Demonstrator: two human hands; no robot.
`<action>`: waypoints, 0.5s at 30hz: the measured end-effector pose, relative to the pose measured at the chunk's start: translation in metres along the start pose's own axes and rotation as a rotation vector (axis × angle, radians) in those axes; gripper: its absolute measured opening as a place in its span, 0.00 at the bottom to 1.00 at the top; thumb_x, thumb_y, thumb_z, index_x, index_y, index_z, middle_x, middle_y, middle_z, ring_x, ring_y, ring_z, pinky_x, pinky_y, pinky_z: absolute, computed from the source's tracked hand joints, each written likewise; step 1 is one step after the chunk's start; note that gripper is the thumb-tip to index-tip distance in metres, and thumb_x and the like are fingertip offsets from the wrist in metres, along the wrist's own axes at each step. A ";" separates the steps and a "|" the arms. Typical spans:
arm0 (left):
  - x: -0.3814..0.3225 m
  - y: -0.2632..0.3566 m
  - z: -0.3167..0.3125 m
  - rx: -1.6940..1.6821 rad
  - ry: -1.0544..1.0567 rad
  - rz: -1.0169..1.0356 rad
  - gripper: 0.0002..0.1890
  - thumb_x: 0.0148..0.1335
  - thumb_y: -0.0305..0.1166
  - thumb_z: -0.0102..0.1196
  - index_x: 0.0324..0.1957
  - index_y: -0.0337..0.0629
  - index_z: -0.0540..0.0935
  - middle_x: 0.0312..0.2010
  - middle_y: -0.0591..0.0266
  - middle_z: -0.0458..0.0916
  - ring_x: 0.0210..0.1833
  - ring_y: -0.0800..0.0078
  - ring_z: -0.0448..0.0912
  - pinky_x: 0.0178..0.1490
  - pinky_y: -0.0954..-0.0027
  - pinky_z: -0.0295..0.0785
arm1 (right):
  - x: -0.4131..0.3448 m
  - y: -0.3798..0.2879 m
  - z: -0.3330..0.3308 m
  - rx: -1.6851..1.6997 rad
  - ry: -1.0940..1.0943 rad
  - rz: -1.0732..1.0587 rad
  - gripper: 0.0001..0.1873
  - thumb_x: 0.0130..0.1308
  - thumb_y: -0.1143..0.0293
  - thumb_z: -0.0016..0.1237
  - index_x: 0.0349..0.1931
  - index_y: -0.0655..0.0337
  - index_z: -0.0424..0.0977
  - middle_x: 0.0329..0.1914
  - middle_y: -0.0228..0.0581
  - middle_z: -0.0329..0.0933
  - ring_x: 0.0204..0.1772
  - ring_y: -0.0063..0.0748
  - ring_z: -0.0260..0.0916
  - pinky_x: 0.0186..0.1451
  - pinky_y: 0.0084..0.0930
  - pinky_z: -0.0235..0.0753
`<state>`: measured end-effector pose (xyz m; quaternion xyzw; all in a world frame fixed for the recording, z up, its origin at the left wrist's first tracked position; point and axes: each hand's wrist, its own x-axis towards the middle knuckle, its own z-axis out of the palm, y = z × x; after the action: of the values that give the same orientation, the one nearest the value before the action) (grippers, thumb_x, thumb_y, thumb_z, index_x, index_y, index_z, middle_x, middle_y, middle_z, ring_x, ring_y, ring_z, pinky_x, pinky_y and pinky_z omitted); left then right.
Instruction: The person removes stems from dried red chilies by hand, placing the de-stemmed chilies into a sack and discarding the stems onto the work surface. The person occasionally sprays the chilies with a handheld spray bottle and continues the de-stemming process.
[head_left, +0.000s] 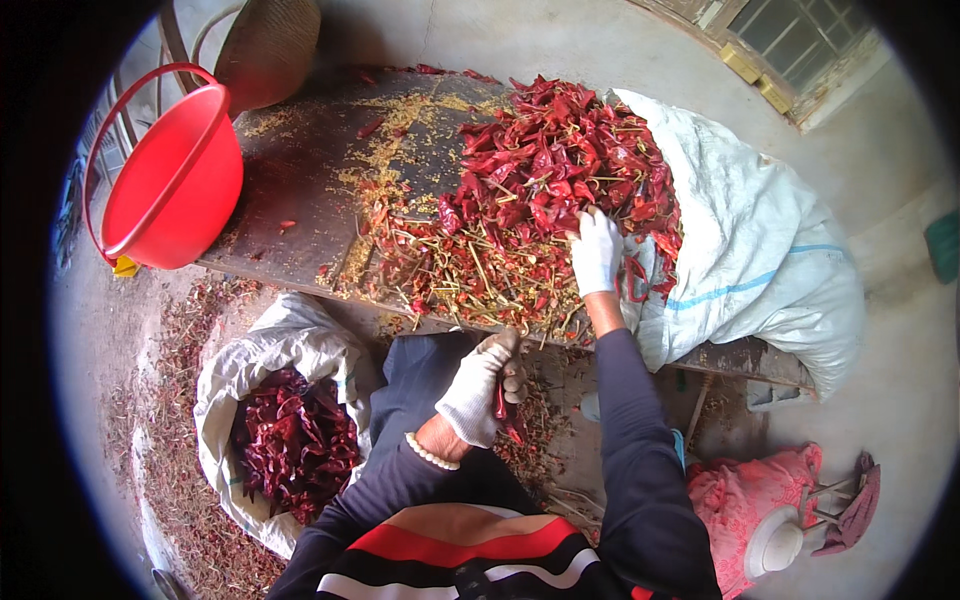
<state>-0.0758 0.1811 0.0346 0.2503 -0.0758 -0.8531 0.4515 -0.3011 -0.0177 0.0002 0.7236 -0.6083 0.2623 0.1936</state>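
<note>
My left hand (487, 375), in a white knit glove with soiled fingertips, is closed around a dried red chili pepper (510, 420) just off the table's near edge. White beads circle that wrist. My right hand (596, 251), gloved in white, reaches to the front of a large pile of dried red chili peppers (555, 165); its fingertips touch the pile, and whether they grip a pepper cannot be told. Right of the pile, a white woven sack (750, 255) lies on its side, its mouth towards the peppers. Broken stems and seeds (480, 277) litter the tabletop before the pile.
An open white sack (217, 450) of darker dried peppers (296, 442) stands on the floor at left. A red plastic bucket (176, 180) sits at the left end of the dark table (292, 195), near a woven basket (274, 52). Pink patterned cloth (750, 502) lies lower right.
</note>
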 end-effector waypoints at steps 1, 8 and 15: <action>0.001 0.000 0.001 0.027 0.025 0.004 0.12 0.70 0.44 0.57 0.38 0.49 0.75 0.20 0.75 0.66 0.18 0.83 0.65 0.21 0.77 0.63 | -0.007 0.005 -0.001 0.071 0.095 0.057 0.18 0.54 0.67 0.63 0.46 0.59 0.77 0.51 0.45 0.79 0.52 0.47 0.76 0.52 0.41 0.76; 0.002 -0.001 0.010 0.189 0.252 0.083 0.11 0.66 0.39 0.62 0.35 0.47 0.76 0.19 0.72 0.71 0.17 0.80 0.67 0.19 0.76 0.64 | -0.051 -0.010 -0.038 1.122 -0.099 0.762 0.07 0.72 0.76 0.43 0.31 0.62 0.69 0.30 0.31 0.76 0.31 0.18 0.76 0.29 0.17 0.68; -0.007 0.005 0.010 0.363 0.139 0.329 0.18 0.65 0.41 0.64 0.50 0.41 0.79 0.26 0.71 0.78 0.19 0.84 0.71 0.22 0.80 0.64 | -0.112 -0.076 -0.115 1.781 -0.490 0.754 0.12 0.72 0.64 0.48 0.43 0.65 0.70 0.29 0.35 0.74 0.29 0.26 0.77 0.27 0.19 0.76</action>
<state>-0.0739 0.1828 0.0474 0.3695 -0.2361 -0.7213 0.5362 -0.2564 0.1522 0.0248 0.3986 -0.4028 0.5108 -0.6465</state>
